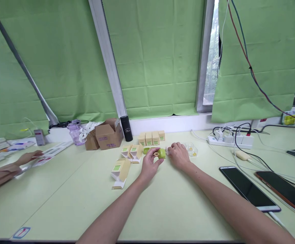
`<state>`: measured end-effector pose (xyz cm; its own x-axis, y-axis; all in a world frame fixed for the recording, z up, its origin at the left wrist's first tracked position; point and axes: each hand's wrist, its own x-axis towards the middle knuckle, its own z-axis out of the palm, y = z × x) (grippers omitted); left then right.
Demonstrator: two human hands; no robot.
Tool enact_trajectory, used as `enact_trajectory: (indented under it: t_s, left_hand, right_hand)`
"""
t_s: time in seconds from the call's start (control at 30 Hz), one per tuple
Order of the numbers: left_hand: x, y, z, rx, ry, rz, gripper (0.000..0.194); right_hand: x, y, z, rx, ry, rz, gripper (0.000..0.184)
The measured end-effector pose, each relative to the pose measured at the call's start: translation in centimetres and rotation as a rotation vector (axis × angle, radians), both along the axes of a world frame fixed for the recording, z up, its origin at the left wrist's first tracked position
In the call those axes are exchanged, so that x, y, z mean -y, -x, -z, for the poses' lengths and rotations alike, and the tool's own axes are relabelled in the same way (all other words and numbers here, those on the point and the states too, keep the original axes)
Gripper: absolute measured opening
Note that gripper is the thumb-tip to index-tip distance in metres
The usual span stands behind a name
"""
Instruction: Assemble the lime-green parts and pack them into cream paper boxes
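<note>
My left hand (149, 166) is closed on a small rounded green case (161, 153) with a pale cord loop on its side. Just right of it, my right hand (179, 156) has its fingers curled together. A small pale bit shows at its fingertips, too unclear to name. Beyond the right hand lies a clear plastic tray (193, 149) with small yellow pieces in it. Another green piece (146, 150) rests behind my left hand. Left of that hand, several small cream cartons with green windows, such as the open carton (121, 169), lie on the table.
Several upright cream cartons (152, 138) stand at the back, near a black cylinder (126, 128) and a brown cardboard box (109, 135). A power strip (230, 139), cables and a phone (249, 188) occupy the right. At far left, another person's hand (29, 157) touches white strips.
</note>
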<state>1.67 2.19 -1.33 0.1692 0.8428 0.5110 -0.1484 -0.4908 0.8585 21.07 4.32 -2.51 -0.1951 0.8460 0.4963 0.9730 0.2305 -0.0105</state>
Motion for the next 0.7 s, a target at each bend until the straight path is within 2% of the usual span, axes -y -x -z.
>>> enact_trajectory:
  t_s: [0.33, 0.4, 0.47, 0.53, 0.6, 0.7]
  left_hand:
    - [-0.2, 0.0, 0.4, 0.02, 0.029, 0.032, 0.054]
    - [-0.2, 0.0, 0.4, 0.019, 0.02, 0.035, 0.054]
    - [-0.2, 0.1, 0.3, 0.028, 0.012, 0.039, 0.052]
    - [-0.2, 0.3, 0.2, 0.035, 0.008, 0.039, 0.049]
    - [-0.3, 0.4, 0.1, 0.036, 0.009, 0.036, 0.049]
    - [-0.3, 0.5, 0.1, 0.041, 0.016, 0.024, 0.05]
  right_hand:
    - [0.6, 0.2, 0.2, 0.005, -0.038, -0.012, 0.024]
    - [0.9, 0.3, 0.1, -0.06, -0.064, -0.039, 0.024]
    - [1.2, 0.5, 0.0, -0.28, -0.095, -0.08, 0.021]
    - [1.4, 0.9, -0.1, -0.712, -0.077, -0.117, 0.018]
    - [1.6, 1.3, 0.0, -1.123, 0.004, -0.136, 0.027]
    - [2.4, 1.8, 0.2, -1.398, 0.128, -0.175, 0.041]
